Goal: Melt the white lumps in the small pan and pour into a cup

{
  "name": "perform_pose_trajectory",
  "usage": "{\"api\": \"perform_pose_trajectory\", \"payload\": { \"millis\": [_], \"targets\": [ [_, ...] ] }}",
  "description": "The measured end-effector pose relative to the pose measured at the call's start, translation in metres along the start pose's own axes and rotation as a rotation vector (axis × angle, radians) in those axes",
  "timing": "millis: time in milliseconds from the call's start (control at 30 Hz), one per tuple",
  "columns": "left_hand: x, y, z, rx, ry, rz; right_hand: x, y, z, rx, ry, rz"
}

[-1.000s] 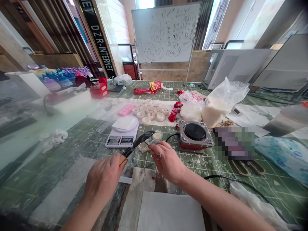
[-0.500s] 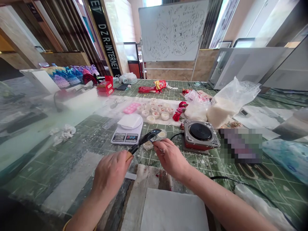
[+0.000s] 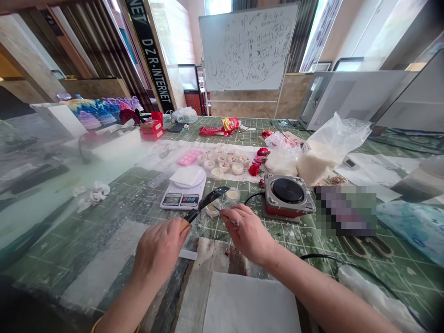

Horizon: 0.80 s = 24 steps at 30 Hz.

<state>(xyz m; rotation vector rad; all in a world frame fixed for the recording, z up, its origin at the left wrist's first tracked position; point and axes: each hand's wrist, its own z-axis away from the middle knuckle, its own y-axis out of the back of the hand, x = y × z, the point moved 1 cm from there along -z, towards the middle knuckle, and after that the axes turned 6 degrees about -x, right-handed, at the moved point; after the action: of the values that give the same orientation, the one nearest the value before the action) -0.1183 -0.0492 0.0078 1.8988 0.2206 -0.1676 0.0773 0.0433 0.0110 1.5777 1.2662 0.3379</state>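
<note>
My left hand (image 3: 157, 252) is closed round the wooden handle of a black ladle (image 3: 212, 197). The ladle's bowl hangs tilted over a small clear cup (image 3: 212, 209) and partly hides it. Beside it, my right hand (image 3: 247, 231) pinches a thin dark stick (image 3: 216, 208), whose tip points left at that cup, just below the ladle. Whether the tip touches anything I cannot tell. Another small cup with pale cream content (image 3: 232, 194) stands right behind my right fingers.
A kitchen scale (image 3: 183, 187) stands left of the cups, a hot plate (image 3: 288, 196) to their right. Farther back are several filled cups (image 3: 224, 165), a pink mould (image 3: 189, 157), red flowers (image 3: 255, 168) and a bag of pale material (image 3: 319, 159). A white sheet (image 3: 251, 303) lies nearest me.
The stick's tip has come down from the ladle's edge towards the cup below. The ladle has shifted slightly left, showing more of the cream-filled cup.
</note>
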Motion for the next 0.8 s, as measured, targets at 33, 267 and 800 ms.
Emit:
{"api": "perform_pose_trajectory", "payload": {
  "millis": [33,267,800],
  "targets": [
    [-0.001,-0.001,0.0,-0.034,0.038,0.05,0.001,0.002,0.002,0.01,-0.014,0.028],
    [-0.005,-0.004,-0.001,-0.266,0.508,0.923,0.03,0.003,0.008,-0.072,-0.072,0.376],
    [0.01,0.0,0.007,-0.648,0.688,2.168,0.023,0.008,0.005,-0.226,-0.102,0.492]
  ]
}}
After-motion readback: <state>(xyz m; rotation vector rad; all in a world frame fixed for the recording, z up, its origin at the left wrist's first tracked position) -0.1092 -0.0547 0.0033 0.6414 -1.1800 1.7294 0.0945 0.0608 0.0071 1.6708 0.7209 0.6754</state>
